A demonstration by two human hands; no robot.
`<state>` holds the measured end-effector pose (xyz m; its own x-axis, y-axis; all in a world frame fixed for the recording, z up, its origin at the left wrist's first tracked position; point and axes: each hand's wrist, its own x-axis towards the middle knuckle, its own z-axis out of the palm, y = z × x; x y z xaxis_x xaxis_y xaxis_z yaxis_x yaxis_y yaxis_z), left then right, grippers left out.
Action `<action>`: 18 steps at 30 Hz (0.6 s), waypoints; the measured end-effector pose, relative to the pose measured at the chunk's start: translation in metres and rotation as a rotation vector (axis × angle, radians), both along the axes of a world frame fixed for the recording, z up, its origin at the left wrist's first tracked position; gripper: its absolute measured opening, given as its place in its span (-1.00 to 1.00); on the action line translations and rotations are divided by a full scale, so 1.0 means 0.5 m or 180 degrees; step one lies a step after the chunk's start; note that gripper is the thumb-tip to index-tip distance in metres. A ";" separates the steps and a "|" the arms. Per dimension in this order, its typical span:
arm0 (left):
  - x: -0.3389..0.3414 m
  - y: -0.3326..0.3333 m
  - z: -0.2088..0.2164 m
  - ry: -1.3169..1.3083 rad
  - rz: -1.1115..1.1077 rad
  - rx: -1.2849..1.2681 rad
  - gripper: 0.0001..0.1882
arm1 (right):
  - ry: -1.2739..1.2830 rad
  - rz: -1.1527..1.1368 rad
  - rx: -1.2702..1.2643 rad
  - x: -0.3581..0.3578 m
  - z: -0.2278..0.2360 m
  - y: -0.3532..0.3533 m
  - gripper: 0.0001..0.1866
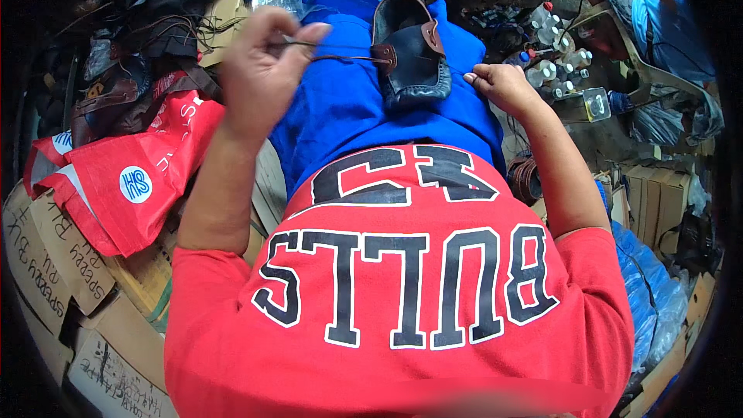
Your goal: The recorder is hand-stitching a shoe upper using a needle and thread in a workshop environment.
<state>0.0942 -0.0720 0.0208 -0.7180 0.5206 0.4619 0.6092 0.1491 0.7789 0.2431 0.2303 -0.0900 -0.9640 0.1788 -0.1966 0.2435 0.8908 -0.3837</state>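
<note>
The dark moccasin-style shoe [412, 54] rests on the blue cloth [333, 112] over the lap at upper centre of the frame, its long axis running nearly vertical, toe toward the lower edge. The left hand [267, 70], well apart to the shoe's left, has its fingers pinched on a thin dark strand, with a brown lace [340, 57] extending toward it from the shoe. The right hand [503, 87] is nearer, just right of the toe, fingertips bunched; whether they grip anything cannot be told.
</note>
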 end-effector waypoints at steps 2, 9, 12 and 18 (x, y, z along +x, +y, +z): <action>-0.041 -0.030 0.055 0.2897 0.0656 -0.0271 -0.81 | -0.0023 -0.0142 -0.0174 0.010 -0.004 0.000 -0.64; -0.080 -0.174 0.096 0.0573 0.0110 -0.2648 -0.41 | 0.0076 -0.1123 -0.2687 0.033 -0.065 0.057 -0.70; -0.075 -0.134 0.046 0.0267 -0.0909 -0.2549 -0.32 | 0.1070 -0.2570 -0.4133 0.061 -0.075 0.076 -0.68; -0.126 0.182 -0.198 -0.0561 -0.0922 -0.2046 -0.11 | 0.1080 -0.2174 -0.0165 0.179 -0.106 0.220 -0.68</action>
<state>0.0311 0.0192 -0.0781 -0.5457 0.8308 -0.1092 0.5671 0.4621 0.6818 0.3327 0.3400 -0.1428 -0.6518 0.7555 0.0663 0.5949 0.5636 -0.5731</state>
